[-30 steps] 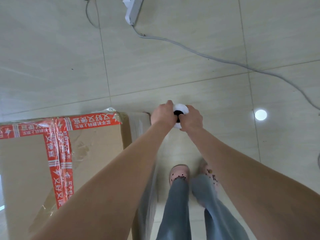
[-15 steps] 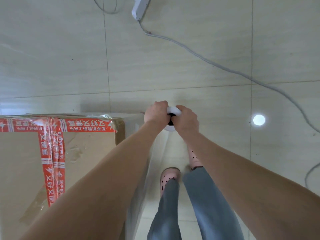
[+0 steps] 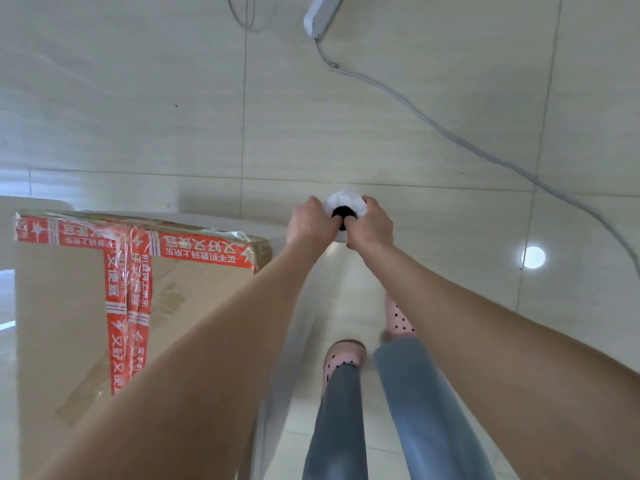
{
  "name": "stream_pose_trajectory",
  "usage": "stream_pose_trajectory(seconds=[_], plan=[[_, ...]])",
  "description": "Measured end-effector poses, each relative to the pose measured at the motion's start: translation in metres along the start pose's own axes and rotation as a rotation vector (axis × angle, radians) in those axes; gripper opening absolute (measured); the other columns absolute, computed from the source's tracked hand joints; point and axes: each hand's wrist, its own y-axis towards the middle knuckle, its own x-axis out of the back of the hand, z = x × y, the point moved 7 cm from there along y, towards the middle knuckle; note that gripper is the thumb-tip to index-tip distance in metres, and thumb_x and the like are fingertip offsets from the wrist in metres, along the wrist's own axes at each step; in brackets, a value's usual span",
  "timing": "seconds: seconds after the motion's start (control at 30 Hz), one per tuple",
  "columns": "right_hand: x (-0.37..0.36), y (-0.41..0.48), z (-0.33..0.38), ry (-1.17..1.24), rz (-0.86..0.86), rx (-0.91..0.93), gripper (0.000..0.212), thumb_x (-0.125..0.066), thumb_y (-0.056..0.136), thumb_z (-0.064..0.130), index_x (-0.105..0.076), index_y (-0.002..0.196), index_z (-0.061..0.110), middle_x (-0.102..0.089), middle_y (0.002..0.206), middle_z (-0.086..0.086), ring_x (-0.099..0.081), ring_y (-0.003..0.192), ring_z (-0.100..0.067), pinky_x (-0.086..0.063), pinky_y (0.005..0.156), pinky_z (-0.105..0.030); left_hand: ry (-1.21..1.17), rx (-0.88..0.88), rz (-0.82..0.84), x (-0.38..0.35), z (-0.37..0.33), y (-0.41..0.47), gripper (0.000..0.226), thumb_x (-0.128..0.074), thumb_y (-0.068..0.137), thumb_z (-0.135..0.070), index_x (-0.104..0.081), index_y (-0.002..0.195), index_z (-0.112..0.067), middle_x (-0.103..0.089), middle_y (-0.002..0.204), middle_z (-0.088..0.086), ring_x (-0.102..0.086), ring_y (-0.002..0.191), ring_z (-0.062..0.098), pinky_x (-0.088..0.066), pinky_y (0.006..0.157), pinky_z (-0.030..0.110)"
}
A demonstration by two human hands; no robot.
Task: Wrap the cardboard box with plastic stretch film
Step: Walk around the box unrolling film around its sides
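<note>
A tall cardboard box (image 3: 69, 306) with red printed tape across its top stands at the left. Just past its far right corner I hold the white roll of stretch film (image 3: 346, 202) upright, seen end-on with its dark core. My left hand (image 3: 308, 223) grips the roll from the left and my right hand (image 3: 370, 226) grips it from the right. A clear sheet of film (image 3: 294, 341) stretches from the roll down along the box's right side.
A white power strip (image 3: 322, 13) and its grey cable (image 3: 450, 133) lie on the tiled floor ahead and to the right. A bright round light reflection (image 3: 532, 257) shows on the tiles. My legs and pink shoes (image 3: 343, 355) are beside the box.
I have stepped forward and turned around the box corner; the roll has moved away from the corner, more film has drawn out, and the box now sits further left and angled.
</note>
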Motion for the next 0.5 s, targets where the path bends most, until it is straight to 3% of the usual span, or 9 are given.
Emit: stream_pose_trajectory(seconds=[0.07,0.13,0.2,0.33,0.5], plan=[[-0.001,-0.001,0.0,-0.031,0.021,0.012,0.041,-0.046,0.084,0.011,-0.052,0.123,0.019,-0.06,0.117,-0.006,-0.06,0.101,-0.029,-0.054,0.083,-0.046,0.14,-0.138,0.011,0.0,-0.017,0.002,0.033,-0.052,0.084,-0.014,-0.05,0.117,-0.012,-0.062,0.098,0.01,-0.061,0.093,0.031,-0.042,0.063,0.032],[-0.002,-0.003,-0.003,-0.047,0.033,0.037,0.028,-0.043,0.081,0.009,-0.055,0.103,0.021,-0.062,0.1,-0.002,-0.061,0.09,-0.028,-0.055,0.079,-0.046,0.303,-0.266,0.047,-0.003,-0.035,0.003,0.047,-0.049,0.083,-0.01,-0.047,0.128,-0.021,-0.062,0.111,0.008,-0.06,0.101,0.03,-0.042,0.066,0.031],[-0.003,-0.003,-0.006,-0.043,0.045,0.033,0.025,-0.045,0.082,0.011,-0.055,0.1,0.026,-0.062,0.093,0.0,-0.062,0.085,-0.026,-0.056,0.078,-0.045,0.45,-0.346,0.085,-0.009,-0.048,0.003,0.04,-0.05,0.083,-0.012,-0.053,0.122,-0.023,-0.061,0.11,0.005,-0.059,0.1,0.027,-0.039,0.067,0.03],[-0.002,0.001,-0.004,-0.051,0.059,0.007,0.024,-0.045,0.083,0.013,-0.056,0.101,0.024,-0.064,0.098,-0.003,-0.062,0.088,-0.028,-0.056,0.079,-0.045,0.516,-0.335,0.131,-0.011,-0.051,0.008,0.014,-0.048,0.083,-0.013,-0.055,0.094,-0.02,-0.06,0.095,0.006,-0.051,0.079,0.024,-0.036,0.063,0.028],[-0.001,0.003,-0.002,-0.068,0.049,-0.001,0.025,-0.043,0.082,0.009,-0.057,0.1,0.018,-0.064,0.098,-0.005,-0.062,0.089,-0.028,-0.055,0.078,-0.047,0.529,-0.299,0.125,-0.01,-0.047,0.011,0.016,-0.049,0.08,-0.013,-0.056,0.093,-0.019,-0.051,0.083,0.0,-0.05,0.074,0.023,-0.038,0.061,0.028]])
